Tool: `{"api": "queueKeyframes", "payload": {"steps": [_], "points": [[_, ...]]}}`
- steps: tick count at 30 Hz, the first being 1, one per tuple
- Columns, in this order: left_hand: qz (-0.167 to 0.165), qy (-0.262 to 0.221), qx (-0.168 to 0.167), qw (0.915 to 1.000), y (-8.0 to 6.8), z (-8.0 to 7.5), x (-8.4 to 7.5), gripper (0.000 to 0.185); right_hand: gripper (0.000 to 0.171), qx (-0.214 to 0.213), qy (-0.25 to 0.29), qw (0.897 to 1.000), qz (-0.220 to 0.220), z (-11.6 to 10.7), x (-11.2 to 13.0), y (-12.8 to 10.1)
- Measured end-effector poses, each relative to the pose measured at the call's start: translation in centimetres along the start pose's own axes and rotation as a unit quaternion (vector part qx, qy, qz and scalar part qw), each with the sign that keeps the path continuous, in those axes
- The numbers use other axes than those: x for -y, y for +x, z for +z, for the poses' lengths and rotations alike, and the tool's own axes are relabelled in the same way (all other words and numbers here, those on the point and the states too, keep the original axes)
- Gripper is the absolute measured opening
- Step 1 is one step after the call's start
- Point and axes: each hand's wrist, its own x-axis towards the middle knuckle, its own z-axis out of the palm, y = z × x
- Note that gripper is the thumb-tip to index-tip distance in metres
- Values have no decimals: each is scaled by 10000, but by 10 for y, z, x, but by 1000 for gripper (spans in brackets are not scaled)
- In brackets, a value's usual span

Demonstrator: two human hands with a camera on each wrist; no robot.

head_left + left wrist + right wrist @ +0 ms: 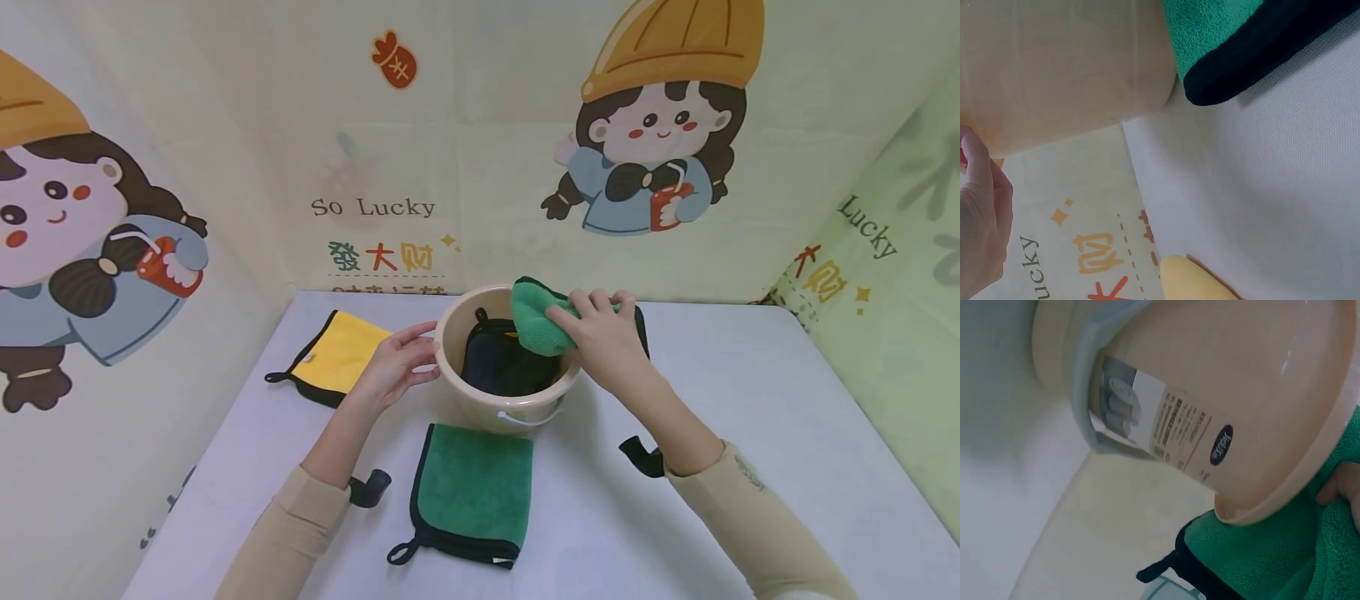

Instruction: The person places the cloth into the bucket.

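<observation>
A cream plastic bucket [487, 408] stands near the table's back edge, with a dark cloth [510, 362] inside it. My right hand [607, 333] grips a bunched green towel [540, 321] with black edging over the bucket's right rim. In the right wrist view, that towel [1260, 550] hangs past the rim, its black loop showing. My left hand [397, 362] rests its extended fingers against the bucket's left side. The left wrist view shows that hand [982, 219] beside the bucket wall [1066, 69].
Another green towel [476, 483] with black trim and a loop lies flat in front of the bucket. To the left, a yellow towel [345, 350] lies partly behind the left hand. A printed cloth backdrop [487, 167] rises behind the white table [750, 417].
</observation>
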Motion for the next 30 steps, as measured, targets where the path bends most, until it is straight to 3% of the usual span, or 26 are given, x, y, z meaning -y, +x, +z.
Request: {"api": "queueKeyframes", "payload": {"steps": [12,30], "points": [[14,-84,62,9999,-3,-1,-1,48,48,629,-14,9966,-532,12,17,14],[117,-117,339,9993,-4,-4,-1,49,40,964,76,9871,-1273,21,41,33]]}}
